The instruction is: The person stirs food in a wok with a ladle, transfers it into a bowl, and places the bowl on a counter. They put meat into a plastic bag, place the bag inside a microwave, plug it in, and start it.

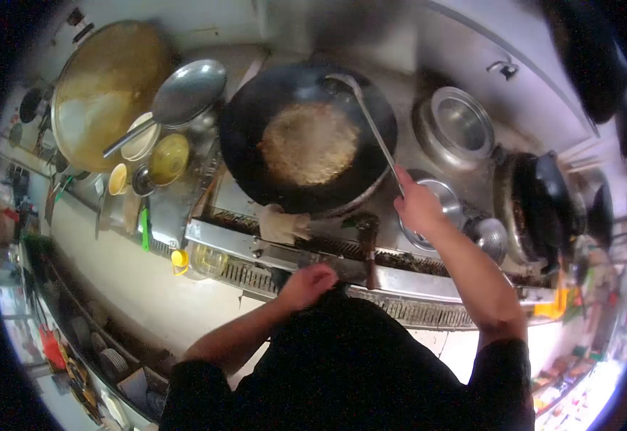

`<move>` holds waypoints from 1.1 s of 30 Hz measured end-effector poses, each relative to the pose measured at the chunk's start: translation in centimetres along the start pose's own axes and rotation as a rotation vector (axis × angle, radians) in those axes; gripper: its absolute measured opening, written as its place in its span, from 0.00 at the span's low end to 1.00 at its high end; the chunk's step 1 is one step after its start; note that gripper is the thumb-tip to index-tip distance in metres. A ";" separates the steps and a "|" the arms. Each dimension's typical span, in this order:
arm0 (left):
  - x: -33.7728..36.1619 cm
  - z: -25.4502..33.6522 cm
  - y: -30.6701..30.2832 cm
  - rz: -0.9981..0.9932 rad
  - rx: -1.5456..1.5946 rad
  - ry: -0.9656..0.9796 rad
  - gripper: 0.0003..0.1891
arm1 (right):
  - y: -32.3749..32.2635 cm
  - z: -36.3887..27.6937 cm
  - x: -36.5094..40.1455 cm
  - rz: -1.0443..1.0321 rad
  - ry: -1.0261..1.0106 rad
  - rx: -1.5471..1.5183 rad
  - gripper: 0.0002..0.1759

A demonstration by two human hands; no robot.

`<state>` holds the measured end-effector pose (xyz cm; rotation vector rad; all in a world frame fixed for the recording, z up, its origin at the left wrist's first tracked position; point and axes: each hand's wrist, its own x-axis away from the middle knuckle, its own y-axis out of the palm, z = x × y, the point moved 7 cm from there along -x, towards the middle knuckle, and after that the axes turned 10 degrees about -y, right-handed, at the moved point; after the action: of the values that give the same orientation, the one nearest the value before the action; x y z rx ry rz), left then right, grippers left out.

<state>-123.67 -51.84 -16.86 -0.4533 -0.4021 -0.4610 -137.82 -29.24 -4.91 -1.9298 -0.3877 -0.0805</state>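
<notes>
My right hand [422, 208] is closed round the end of a long-handled metal ladle [373, 122]. The ladle's bowl rests at the far right part of a large black wok [243, 147], over its inner wall. Light brown, steaming food [310, 147] lies in the middle of the wok, its pieces blurred. My left hand [310, 286] hovers at the stove's front edge, close to my body, with its fingers curled in and nothing showing in them. Just beyond it, a beige cloth [282, 224] lies against the wok's near rim.
To the right stand a metal pot [439, 129], a steel bowl [448, 197] and a perforated strainer [487, 241]. At left are a strainer pan [190, 92], a yellow bowl [169, 159], a large round lid [105, 93] and a yellow-capped bottle [209, 260]. A faucet [504, 69] juts from the back wall.
</notes>
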 end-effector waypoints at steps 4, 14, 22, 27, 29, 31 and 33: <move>7.1 -13.1 -9.1 0.391 -0.081 -0.234 0.10 | 3.9 -2.6 -2.5 -0.095 0.022 -0.498 0.39; 22.0 -47.6 -8.8 0.269 0.095 -1.246 0.18 | 7.8 -7.8 4.1 -0.486 0.446 -2.322 0.23; 13.9 -47.0 -11.7 -0.003 -0.580 -0.731 0.15 | 1.0 -9.2 8.0 -0.102 0.209 -1.090 0.39; 8.7 -33.1 -14.6 0.172 -0.802 -0.178 0.07 | -1.0 -8.6 6.8 -0.019 0.095 -0.473 0.39; 8.0 -32.2 -14.6 0.219 -0.767 -0.185 0.07 | 0.1 -6.7 5.3 0.051 -0.038 -0.240 0.40; 8.0 -32.4 -14.7 0.264 -0.731 -0.191 0.06 | 0.8 -5.8 4.2 -0.056 0.132 0.196 0.42; 8.1 -34.3 -13.6 0.160 -0.821 -0.206 0.06 | 3.4 -2.8 3.4 -0.009 0.068 0.208 0.43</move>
<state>-114.78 -82.50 -36.97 -1.3271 -0.3584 -0.4110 -133.19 -32.16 -6.03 -1.7156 -0.3452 -0.1069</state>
